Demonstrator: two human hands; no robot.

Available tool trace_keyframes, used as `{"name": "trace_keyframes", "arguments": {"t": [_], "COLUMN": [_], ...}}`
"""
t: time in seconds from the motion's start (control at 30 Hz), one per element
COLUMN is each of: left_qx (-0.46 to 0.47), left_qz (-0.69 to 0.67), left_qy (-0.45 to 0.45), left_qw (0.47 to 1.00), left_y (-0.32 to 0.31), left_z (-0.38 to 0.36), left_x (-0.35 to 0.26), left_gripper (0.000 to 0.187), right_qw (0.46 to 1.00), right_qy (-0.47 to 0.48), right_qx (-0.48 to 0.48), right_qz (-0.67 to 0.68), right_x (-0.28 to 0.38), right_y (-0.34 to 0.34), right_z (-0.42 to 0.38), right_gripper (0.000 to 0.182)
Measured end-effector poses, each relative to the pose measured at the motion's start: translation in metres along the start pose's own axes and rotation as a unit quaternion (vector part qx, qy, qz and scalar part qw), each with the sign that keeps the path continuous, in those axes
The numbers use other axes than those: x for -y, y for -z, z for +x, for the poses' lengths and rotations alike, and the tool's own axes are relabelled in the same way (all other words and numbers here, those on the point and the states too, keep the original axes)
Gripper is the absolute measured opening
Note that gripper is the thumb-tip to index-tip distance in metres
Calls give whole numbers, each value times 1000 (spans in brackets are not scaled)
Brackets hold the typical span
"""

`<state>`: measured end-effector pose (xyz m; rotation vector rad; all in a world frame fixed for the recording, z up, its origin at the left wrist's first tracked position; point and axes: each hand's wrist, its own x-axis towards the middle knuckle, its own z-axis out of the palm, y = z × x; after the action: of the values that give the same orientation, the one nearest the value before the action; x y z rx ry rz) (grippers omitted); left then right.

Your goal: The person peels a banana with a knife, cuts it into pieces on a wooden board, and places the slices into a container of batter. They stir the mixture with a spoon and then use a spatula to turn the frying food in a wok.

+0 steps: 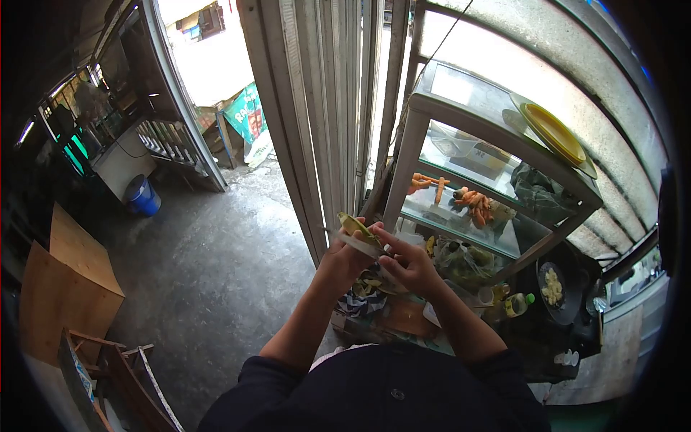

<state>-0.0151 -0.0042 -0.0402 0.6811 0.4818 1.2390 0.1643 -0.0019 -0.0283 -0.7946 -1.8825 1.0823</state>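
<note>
- Head view, centre of the frame: the left hand (344, 253) sits at the end of a forearm that rises and leans right, palm turned up and inward.
- Its fingers are curled around one long green-yellow piece of produce (351, 225), which tilts with its upper end toward the upper left.
- Just right of it, the right hand (412, 265) comes in on a forearm slanting up and left; thumb and fingers are bent around the near end of one pale, blurred blade (363, 244), which lies across the front of the produce. The exact grip is too blurred to tell.
- Below the hands: peelings (367, 286), too jumbled to count.
- Right of centre: one glass cabinet (491, 114), with several orange carrots (476, 207) on a shelf inside, and at least two yellow plates (553, 132) on top.
- Right edge area: one dark pan (568, 306) with pale food pieces (552, 286), and one green-capped bottle (515, 305) left of it.
- Left: one blue bucket (146, 199) on the floor.
</note>
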Motion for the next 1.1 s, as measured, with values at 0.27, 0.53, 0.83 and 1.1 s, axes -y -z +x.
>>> {"name": "trace_keyframes", "arguments": {"t": [0.27, 0.53, 0.83, 1.1], "left_qx": [97, 145, 71, 19], "left_qz": [-6, 12, 119, 188], "left_qy": [57, 71, 107, -56], "left_qw": [994, 987, 985, 980], "left_y": [-1, 5, -17, -21], "left_z": [3, 9, 2, 10], "left_x": [-4, -3, -4, 20], "left_gripper": [50, 51, 51, 49], "right_qw": [991, 979, 974, 988], "right_qy": [21, 74, 110, -8], "right_qx": [47, 38, 11, 66], "right_qz": [-120, -185, -197, -139], "right_x": [39, 36, 34, 48], "right_y": [20, 23, 35, 31], "right_z": [-7, -11, -11, -15], "right_gripper": [61, 57, 56, 75]}}
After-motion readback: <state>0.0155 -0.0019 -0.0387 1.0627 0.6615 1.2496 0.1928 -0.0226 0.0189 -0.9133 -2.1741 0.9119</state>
